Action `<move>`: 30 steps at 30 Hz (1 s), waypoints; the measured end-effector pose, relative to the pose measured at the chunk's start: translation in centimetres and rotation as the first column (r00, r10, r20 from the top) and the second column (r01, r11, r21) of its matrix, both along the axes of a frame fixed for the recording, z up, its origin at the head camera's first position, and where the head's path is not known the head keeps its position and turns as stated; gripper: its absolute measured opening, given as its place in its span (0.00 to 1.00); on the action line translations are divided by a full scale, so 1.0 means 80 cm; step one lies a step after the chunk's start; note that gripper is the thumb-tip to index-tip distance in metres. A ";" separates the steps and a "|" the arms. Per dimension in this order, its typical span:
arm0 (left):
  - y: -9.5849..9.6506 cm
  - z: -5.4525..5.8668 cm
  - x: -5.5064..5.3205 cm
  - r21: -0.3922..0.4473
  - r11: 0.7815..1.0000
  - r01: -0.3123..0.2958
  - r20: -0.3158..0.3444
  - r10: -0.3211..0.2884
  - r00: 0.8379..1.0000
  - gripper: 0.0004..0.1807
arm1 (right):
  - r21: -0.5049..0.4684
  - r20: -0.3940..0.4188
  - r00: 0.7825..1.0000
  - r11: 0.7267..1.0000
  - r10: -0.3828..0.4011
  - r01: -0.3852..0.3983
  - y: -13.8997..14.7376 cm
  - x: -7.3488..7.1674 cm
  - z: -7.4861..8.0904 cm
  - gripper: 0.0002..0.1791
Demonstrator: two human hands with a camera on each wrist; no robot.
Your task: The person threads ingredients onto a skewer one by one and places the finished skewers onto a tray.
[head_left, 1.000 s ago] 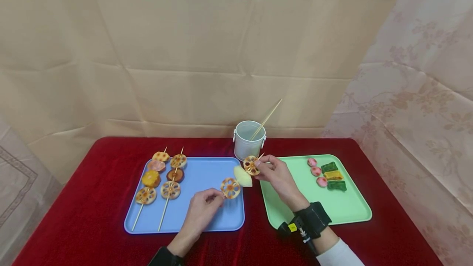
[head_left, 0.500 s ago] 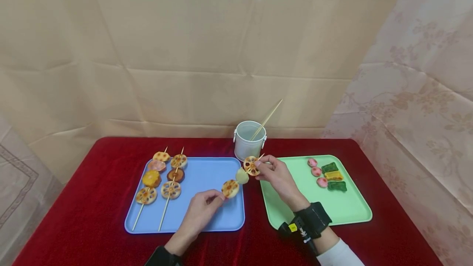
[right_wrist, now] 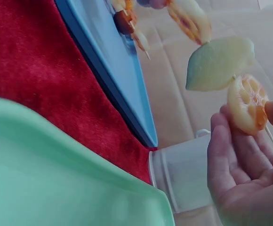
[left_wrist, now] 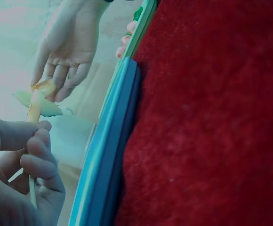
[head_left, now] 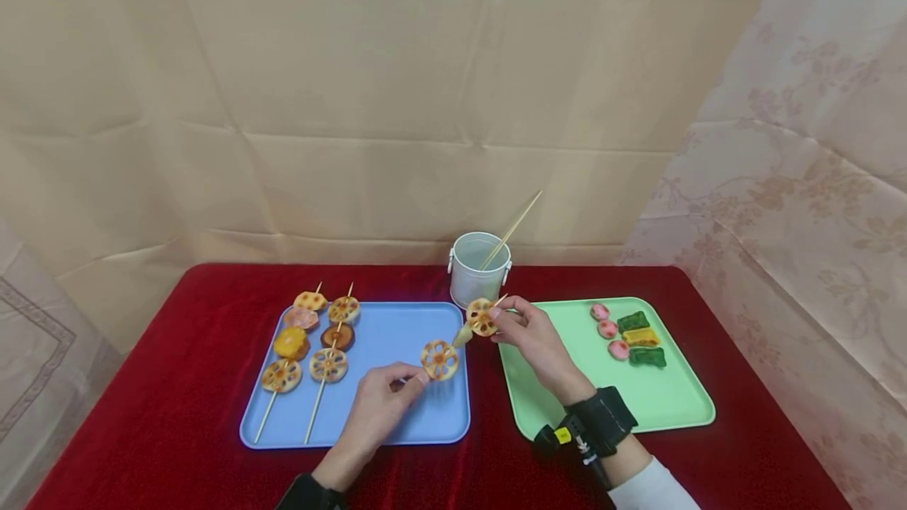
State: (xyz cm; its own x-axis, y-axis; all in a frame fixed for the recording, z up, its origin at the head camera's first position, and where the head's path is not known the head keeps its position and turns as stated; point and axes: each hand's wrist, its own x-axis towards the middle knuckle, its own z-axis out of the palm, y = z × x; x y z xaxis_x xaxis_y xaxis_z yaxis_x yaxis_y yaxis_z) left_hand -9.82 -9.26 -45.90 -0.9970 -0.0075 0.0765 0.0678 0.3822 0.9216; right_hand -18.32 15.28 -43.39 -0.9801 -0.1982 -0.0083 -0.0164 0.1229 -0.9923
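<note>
Between both hands a loaded skewer (left_wrist: 32,190) is held up at a slant, near the blue tray's right edge. My left hand (head_left: 379,408) grips its stick just below the lower lotus root slice (head_left: 439,360). With thumb and fingers, my right hand (head_left: 530,341) pinches the upper lotus root slice (head_left: 482,317), close to the pointed tip. A pale green, leaf-shaped piece (right_wrist: 221,63) is threaded between the two slices; the head view shows it nearly edge-on.
Two finished skewers, one with a yellow piece (head_left: 290,342), lie on the blue tray (head_left: 397,317). Pink balls (head_left: 606,329) and green and yellow pieces (head_left: 640,336) lie on the green tray (head_left: 673,408). Behind stands a white bucket (head_left: 473,282) holding thin sticks (head_left: 517,223).
The pale green piece has turned from its broad face to nearly edge-on, and the lower lotus slice has turned too. Both hands stay in nearly the same place.
</note>
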 end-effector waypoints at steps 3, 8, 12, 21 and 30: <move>-0.003 0.003 0.000 -0.019 1.000 -0.021 -0.021 0.021 1.000 0.05 | 0.019 -0.015 1.000 1.000 -0.001 0.001 0.005 -0.001 0.002 0.20; -0.016 0.011 0.000 -0.055 0.996 -0.077 -0.053 0.074 0.996 0.04 | 0.025 -0.040 0.999 1.000 0.010 -0.009 0.016 -0.002 0.004 0.23; -0.031 0.016 -0.002 -0.114 0.984 -0.134 -0.072 0.126 0.989 0.04 | 0.038 -0.048 0.999 0.999 0.006 -0.004 0.024 -0.001 0.006 0.25; -0.069 0.025 -0.012 -0.290 0.916 -0.278 -0.249 0.208 0.946 0.03 | 0.038 -0.039 0.999 0.999 0.001 0.000 0.032 0.000 0.009 0.22; -0.091 0.026 -0.016 -0.470 0.804 -0.365 -0.419 0.161 0.894 0.03 | 0.048 -0.014 1.000 0.999 0.013 -0.012 0.034 0.001 0.008 0.26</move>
